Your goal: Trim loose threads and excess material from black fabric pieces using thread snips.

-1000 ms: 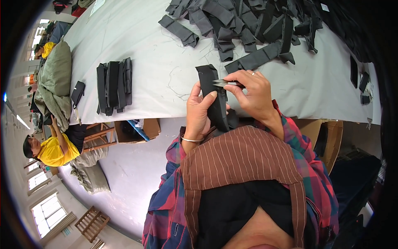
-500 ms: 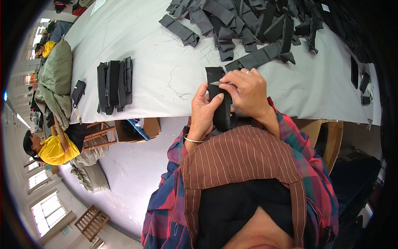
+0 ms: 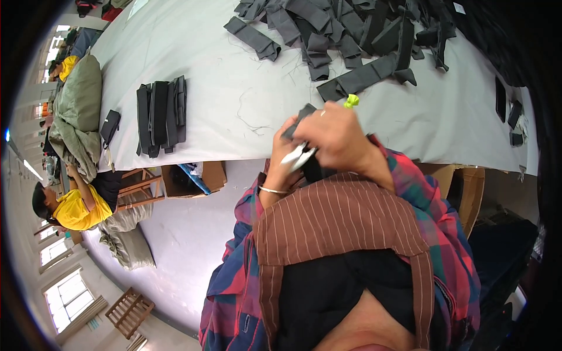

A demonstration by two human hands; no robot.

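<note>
My left hand [image 3: 277, 167] is closed around a dark fabric strip [image 3: 306, 110], held just over the table's near edge. Its upper end pokes out above the fingers, and the rest hangs down toward my apron. Close against it, my right hand [image 3: 342, 136] is closed on thread snips [image 3: 300, 157]. Their pale blades point down toward my left hand, and a yellow-green knot shows at the other end. Motion smears the right fingers and the blades. Whether the blades touch the cloth I cannot tell.
A pile of dark strips [image 3: 328, 23] covers the table's far side, with one strip [image 3: 358, 77] nearer me. Neatly stacked strips [image 3: 161, 117] lie at left, beside a small black case [image 3: 110, 127]. Loose threads dot the white cloth [image 3: 216, 70]. A person in yellow [image 3: 82, 207] sits at left.
My right hand has turned over, so the snips' blades now point down toward me and the yellow-green knot shows. The fabric strip's upper end has folded or tilted down between my hands.
</note>
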